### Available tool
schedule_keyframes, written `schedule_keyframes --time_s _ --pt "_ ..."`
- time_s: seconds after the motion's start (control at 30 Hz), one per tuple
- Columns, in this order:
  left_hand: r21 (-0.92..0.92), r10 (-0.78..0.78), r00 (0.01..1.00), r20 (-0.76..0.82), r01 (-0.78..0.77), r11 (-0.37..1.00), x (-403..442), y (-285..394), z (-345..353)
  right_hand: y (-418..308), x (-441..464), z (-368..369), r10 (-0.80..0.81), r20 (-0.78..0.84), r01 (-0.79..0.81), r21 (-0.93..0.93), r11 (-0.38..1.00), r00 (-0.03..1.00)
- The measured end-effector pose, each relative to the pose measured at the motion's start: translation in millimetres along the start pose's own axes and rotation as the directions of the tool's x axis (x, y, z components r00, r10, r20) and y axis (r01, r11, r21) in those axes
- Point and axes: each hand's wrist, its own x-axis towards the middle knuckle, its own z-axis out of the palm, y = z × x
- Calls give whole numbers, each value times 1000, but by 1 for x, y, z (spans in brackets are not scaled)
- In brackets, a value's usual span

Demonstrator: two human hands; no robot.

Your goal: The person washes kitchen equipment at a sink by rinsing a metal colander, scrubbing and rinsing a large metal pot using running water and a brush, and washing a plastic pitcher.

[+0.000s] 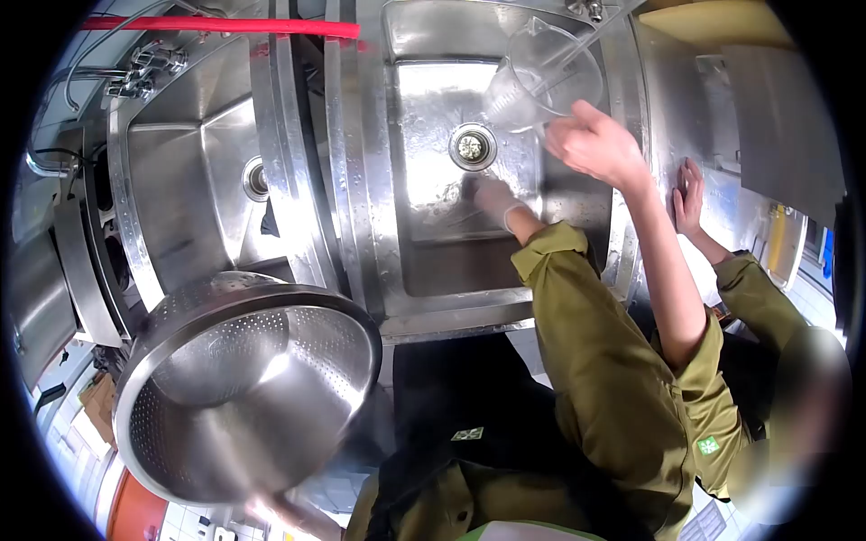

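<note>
We count one colander [271,424], two sinks, the left one [167,198] and the middle one [424,207], each with one drain, and one clear jug [519,81]. The colander is at our left, below the left sink in view and outside the middle sink. Its mouth opens toward us and its base points away, toward the upper left; the rim's long axis slants from lower left to upper right.

Our left hand [284,514] is at the colander's lower rim, blurred and partly cut off, so we cannot tell how its fingers are set. Our right hand [496,199] reaches low into the middle sink, just below its drain [473,146]; it is blurred, with something dark by the fingertips, and we cannot tell whether they grip it.

Beside us a co-worker has one hand [600,149] with curled fingers at the jug and another hand [689,197] on the metal surface.
</note>
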Motion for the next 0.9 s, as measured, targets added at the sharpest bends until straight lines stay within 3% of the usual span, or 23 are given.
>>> schedule_keyframes --time_s 0.13,0.23,0.3,0.43,0.53,0.63,0.7,0.73,0.8,0.83,0.9 --pt "-23 7 1000 9 -7 1000 1 -6 1 -38 3 23 -213 -151 208 -50 977 965" --pt "-19 6 1000 19 -6 1000 1 -9 4 -54 31 50 -273 -407 262 -85 961 872" --pt "-24 4 1000 21 -4 1000 3 -13 5 -57 43 55 -244 -445 228 -90 970 862" --pt "-25 -12 1000 26 13 1000 5 -16 7 -42 79 61 -116 -187 116 -10 993 975" --pt "-21 -28 999 32 28 999 7 -19 8 -33 98 72 -82 -175 96 68 993 981" --pt "-22 -42 998 36 43 999 9 -18 12 -38 87 55 -77 -325 6 -215 977 943" --pt "-21 -51 998 44 52 998 10 -17 16 -43 76 36 -132 -521 -36 -300 953 843" --pt "-22 -56 997 44 57 998 11 -17 17 -42 78 31 -159 -645 -12 -252 968 747" --pt "-30 -69 996 49 70 997 11 -16 21 -42 86 15 -68 -614 -47 -168 985 787" --pt "-36 -71 996 49 73 997 11 -15 22 -46 89 2 48 -440 -122 -141 982 897" --pt "-39 -82 995 52 84 996 11 -14 24 -49 89 -23 256 -232 -276 -58 959 938"
